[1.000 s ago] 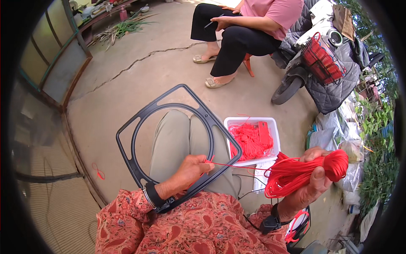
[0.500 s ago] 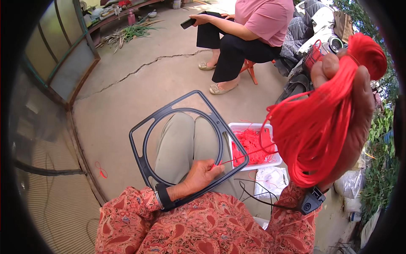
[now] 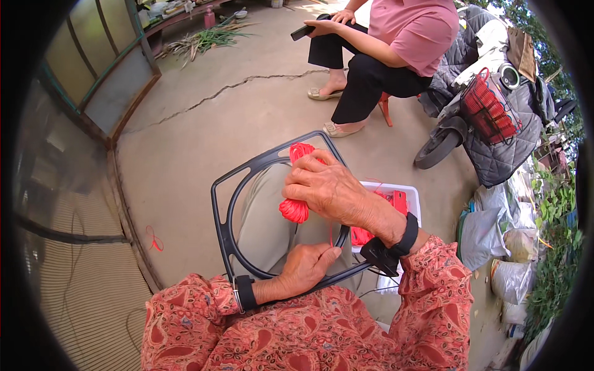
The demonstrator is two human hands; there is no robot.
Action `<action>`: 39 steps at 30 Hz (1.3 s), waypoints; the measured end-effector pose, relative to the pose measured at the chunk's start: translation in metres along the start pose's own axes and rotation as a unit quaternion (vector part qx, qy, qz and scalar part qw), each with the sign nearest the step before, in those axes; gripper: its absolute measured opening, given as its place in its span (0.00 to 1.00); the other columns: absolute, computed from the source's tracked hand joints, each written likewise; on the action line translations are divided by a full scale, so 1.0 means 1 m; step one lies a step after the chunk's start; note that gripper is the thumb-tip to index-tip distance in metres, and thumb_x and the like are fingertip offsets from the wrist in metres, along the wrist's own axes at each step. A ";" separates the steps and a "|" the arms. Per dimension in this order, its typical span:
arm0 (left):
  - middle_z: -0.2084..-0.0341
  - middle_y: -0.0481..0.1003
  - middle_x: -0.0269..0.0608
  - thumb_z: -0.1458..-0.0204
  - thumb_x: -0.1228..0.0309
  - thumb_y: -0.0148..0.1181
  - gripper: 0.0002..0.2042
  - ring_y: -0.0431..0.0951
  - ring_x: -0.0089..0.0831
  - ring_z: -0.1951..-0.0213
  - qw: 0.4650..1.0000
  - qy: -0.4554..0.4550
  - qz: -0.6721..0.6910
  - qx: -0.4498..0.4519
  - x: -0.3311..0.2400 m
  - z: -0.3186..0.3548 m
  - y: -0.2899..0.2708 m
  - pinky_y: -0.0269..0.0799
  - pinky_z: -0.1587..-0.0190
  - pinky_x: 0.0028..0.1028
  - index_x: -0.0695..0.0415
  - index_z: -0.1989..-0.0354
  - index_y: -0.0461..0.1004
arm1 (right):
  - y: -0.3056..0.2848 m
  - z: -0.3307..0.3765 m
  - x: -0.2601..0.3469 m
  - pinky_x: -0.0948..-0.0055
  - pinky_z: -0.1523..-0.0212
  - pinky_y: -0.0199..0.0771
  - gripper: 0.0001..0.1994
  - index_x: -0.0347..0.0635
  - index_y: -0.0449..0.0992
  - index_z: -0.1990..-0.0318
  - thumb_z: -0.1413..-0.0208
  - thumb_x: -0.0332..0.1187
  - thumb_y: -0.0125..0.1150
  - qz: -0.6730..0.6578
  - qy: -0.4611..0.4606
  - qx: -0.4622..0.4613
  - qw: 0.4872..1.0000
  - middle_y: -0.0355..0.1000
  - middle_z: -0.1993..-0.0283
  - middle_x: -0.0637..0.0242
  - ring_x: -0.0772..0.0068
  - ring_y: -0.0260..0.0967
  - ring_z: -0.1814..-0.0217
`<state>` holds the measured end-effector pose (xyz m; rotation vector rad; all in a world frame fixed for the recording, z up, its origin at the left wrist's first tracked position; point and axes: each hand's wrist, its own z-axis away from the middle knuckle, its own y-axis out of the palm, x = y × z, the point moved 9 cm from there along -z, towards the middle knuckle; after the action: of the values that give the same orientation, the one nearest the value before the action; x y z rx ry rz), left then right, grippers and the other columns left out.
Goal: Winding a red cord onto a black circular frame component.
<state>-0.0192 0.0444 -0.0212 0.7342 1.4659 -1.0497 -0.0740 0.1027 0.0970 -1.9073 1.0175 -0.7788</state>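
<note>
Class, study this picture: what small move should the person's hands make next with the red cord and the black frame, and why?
Probably draw the red cord bundle down through the black frame toward the lap. The right hand holds the bundle inside the frame's opening, and the left hand steadies the near rim, where a strand runs.

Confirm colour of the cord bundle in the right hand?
Bright red: the cord bundle in the right hand, clearest in the head view.

Head camera looks down, close over lap.
</note>
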 end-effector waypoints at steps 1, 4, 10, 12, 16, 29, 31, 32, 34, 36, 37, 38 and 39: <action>0.83 0.70 0.55 0.40 0.60 0.52 0.18 0.71 0.55 0.77 1.000 0.001 0.000 -0.007 0.001 0.000 0.001 0.65 0.73 0.44 0.63 0.74 0.73 | 0.019 0.008 0.004 0.62 0.48 0.62 0.09 0.46 0.76 0.67 0.60 0.27 0.63 -0.006 -0.005 0.066 0.998 0.71 0.63 0.70 0.66 0.66 0.53; 0.82 0.71 0.55 0.41 0.60 0.53 0.18 0.72 0.55 0.76 1.000 0.003 -0.020 -0.012 -0.001 0.000 0.001 0.66 0.73 0.45 0.63 0.75 0.73 | 0.054 0.037 0.006 0.62 0.50 0.63 0.08 0.46 0.78 0.69 0.61 0.28 0.64 -0.018 0.000 0.177 0.984 0.71 0.62 0.69 0.66 0.65 0.53; 0.87 0.68 0.47 0.40 0.64 0.55 0.15 0.69 0.32 0.84 0.999 0.008 -0.049 -0.020 0.002 -0.004 -0.001 0.65 0.77 0.34 0.65 0.72 0.74 | 0.061 0.064 0.002 0.63 0.53 0.66 0.11 0.43 0.80 0.66 0.62 0.26 0.63 -0.134 0.065 0.294 0.944 0.72 0.63 0.64 0.61 0.66 0.53; 0.86 0.69 0.48 0.40 0.65 0.55 0.14 0.70 0.32 0.83 0.999 0.006 -0.033 -0.024 0.000 -0.006 -0.006 0.67 0.76 0.33 0.65 0.70 0.75 | 0.059 0.066 0.006 0.62 0.54 0.67 0.13 0.41 0.80 0.63 0.61 0.24 0.62 -0.160 0.096 0.341 0.921 0.73 0.62 0.62 0.59 0.67 0.53; 0.78 0.74 0.57 0.41 0.63 0.54 0.15 0.76 0.56 0.72 1.000 0.006 -0.020 -0.011 0.006 -0.013 -0.002 0.70 0.70 0.43 0.65 0.69 0.77 | 0.057 0.080 -0.008 0.59 0.57 0.70 0.18 0.40 0.75 0.53 0.55 0.21 0.55 -0.298 0.250 0.313 0.866 0.74 0.58 0.58 0.56 0.71 0.52; 0.86 0.66 0.44 0.39 0.63 0.54 0.17 0.64 0.23 0.81 0.999 -0.031 -0.003 0.016 0.020 -0.016 0.003 0.63 0.76 0.30 0.65 0.74 0.72 | 0.002 0.144 0.038 0.54 0.44 0.54 0.21 0.38 0.77 0.75 0.58 0.51 0.67 0.058 0.351 0.096 0.930 0.69 0.68 0.63 0.62 0.62 0.56; 0.86 0.66 0.44 0.39 0.63 0.54 0.17 0.64 0.22 0.81 0.999 -0.036 -0.015 0.021 0.022 -0.014 0.007 0.63 0.77 0.29 0.65 0.75 0.72 | 0.006 0.152 0.037 0.55 0.45 0.55 0.20 0.38 0.77 0.76 0.58 0.50 0.68 0.046 0.377 0.108 0.919 0.69 0.68 0.63 0.62 0.63 0.56; 0.87 0.66 0.43 0.39 0.63 0.55 0.18 0.64 0.22 0.81 0.999 -0.028 -0.035 0.013 0.021 -0.013 0.008 0.62 0.77 0.29 0.65 0.76 0.72 | 0.010 0.156 0.034 0.55 0.45 0.55 0.19 0.38 0.78 0.76 0.59 0.48 0.68 0.030 0.394 0.119 0.911 0.69 0.68 0.62 0.62 0.64 0.56; 0.87 0.66 0.43 0.39 0.63 0.55 0.18 0.64 0.22 0.82 0.998 -0.017 -0.058 0.003 0.018 -0.013 0.007 0.62 0.78 0.29 0.65 0.77 0.72 | 0.012 0.157 0.031 0.55 0.45 0.55 0.16 0.38 0.77 0.76 0.59 0.45 0.67 0.024 0.408 0.112 0.906 0.69 0.68 0.62 0.61 0.64 0.56; 0.88 0.67 0.42 0.40 0.63 0.56 0.18 0.65 0.21 0.82 0.995 -0.017 -0.101 0.008 0.018 -0.013 0.008 0.63 0.78 0.29 0.65 0.78 0.72 | 0.016 0.160 0.030 0.55 0.45 0.55 0.14 0.38 0.77 0.77 0.59 0.41 0.66 0.018 0.419 0.107 0.902 0.69 0.68 0.61 0.60 0.65 0.57; 0.88 0.67 0.42 0.40 0.63 0.56 0.18 0.65 0.21 0.82 0.995 -0.014 -0.102 0.005 0.017 -0.013 0.007 0.63 0.78 0.29 0.65 0.78 0.72 | 0.015 0.160 0.030 0.55 0.46 0.55 0.12 0.37 0.76 0.76 0.60 0.38 0.63 0.023 0.420 0.080 0.904 0.69 0.68 0.60 0.59 0.65 0.57; 0.88 0.67 0.41 0.40 0.63 0.56 0.18 0.65 0.21 0.83 0.995 -0.013 -0.102 0.002 0.017 -0.013 0.006 0.63 0.78 0.29 0.64 0.78 0.72 | 0.012 0.158 0.030 0.55 0.46 0.55 0.10 0.37 0.75 0.75 0.61 0.35 0.61 0.028 0.420 0.053 0.906 0.69 0.68 0.59 0.58 0.65 0.58; 0.88 0.67 0.41 0.40 0.63 0.56 0.18 0.65 0.21 0.83 0.995 -0.011 -0.102 -0.001 0.018 -0.013 0.005 0.63 0.78 0.29 0.64 0.78 0.72 | 0.012 0.155 0.032 0.55 0.46 0.55 0.10 0.37 0.75 0.75 0.61 0.35 0.61 0.029 0.417 0.052 0.907 0.69 0.68 0.59 0.58 0.65 0.58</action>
<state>-0.0229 0.0561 -0.0399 0.5770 1.5463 -1.2068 0.0614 0.1285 0.0177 -1.4287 1.4770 -1.6464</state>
